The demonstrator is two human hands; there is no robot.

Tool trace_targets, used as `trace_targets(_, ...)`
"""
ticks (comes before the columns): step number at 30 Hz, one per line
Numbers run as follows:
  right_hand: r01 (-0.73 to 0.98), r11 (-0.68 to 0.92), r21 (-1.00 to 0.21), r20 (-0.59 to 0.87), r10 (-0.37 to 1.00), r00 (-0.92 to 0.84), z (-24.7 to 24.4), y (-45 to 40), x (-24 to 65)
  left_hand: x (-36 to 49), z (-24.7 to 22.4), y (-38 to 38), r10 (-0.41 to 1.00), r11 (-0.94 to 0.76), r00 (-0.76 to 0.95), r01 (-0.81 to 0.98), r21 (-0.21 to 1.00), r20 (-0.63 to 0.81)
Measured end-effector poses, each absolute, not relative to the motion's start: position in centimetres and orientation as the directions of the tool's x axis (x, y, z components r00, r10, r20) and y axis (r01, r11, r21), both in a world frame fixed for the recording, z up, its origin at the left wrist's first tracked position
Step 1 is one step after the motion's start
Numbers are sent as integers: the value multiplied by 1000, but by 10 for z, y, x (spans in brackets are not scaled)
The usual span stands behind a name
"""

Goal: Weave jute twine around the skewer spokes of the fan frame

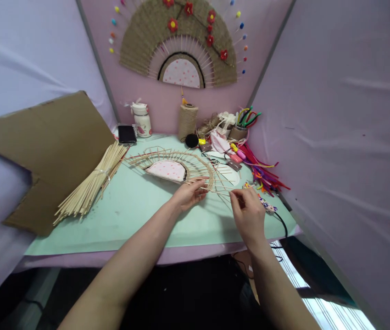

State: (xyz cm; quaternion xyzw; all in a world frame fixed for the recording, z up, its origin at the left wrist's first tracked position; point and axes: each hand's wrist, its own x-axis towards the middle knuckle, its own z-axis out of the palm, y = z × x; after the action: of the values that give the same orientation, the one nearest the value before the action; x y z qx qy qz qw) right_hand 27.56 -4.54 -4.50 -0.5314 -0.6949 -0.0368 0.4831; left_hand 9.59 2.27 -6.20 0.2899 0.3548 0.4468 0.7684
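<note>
A half-round fan frame of thin sticks [195, 161] lies on the green table, with twine woven through its sticks and a white, pink-dotted half-circle [167, 170] at its centre. My left hand [191, 195] grips the frame's right end, beside the dotted piece, its fingers round the sticks. To the right, my right hand [248, 208] is closed in a pinch near the outer stick tips; what lies between its fingertips is too small to make out, though thin strands run towards it.
A tied stick bundle [93, 183] and bent cardboard [57, 156] are at left. Behind stand a bottle [142, 121], a phone [126, 134] and a twine spool [188, 121]. Pipe cleaners [262, 172] and a corded tool [267, 205] lie right. A finished fan [136, 50] hangs behind.
</note>
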Motion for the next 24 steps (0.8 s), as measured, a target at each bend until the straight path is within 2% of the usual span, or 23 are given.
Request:
trace_targets(4,670,352,-654,576,806,139,-51,-48,285,96,-60,22,887,444,352,-481,756,-297)
trace_targets(6,523,257,-813,408,891,197,-54,-45,287,96,-59,21,885,449,354,-479,755,-301)
trace_targets(8,283,128,-951,187,963,194,-56,-41,289,96,-58,21,886,447,354,-482,754,-298)
trace_targets(10,30,1,-1000,5,992,122,-57,-36,289,96,-59,22,888,444,352,-487,753,-296)
trace_targets(13,-195,-113,-974,-117,993,9,-56,-31,289,95,-60,22,889,442,349,-488,752,-297)
trace_targets(16,-276,-174,-945,-160,984,-73,-55,-29,286,95,-61,22,890,438,357,-496,749,-284)
trace_targets(18,-279,-168,-945,-156,986,-67,-58,-28,281,95,-61,22,889,439,364,-500,747,-279)
trace_targets(24,-136,-90,-987,-113,978,175,-73,-21,257,96,-59,20,880,452,379,-479,753,-287)
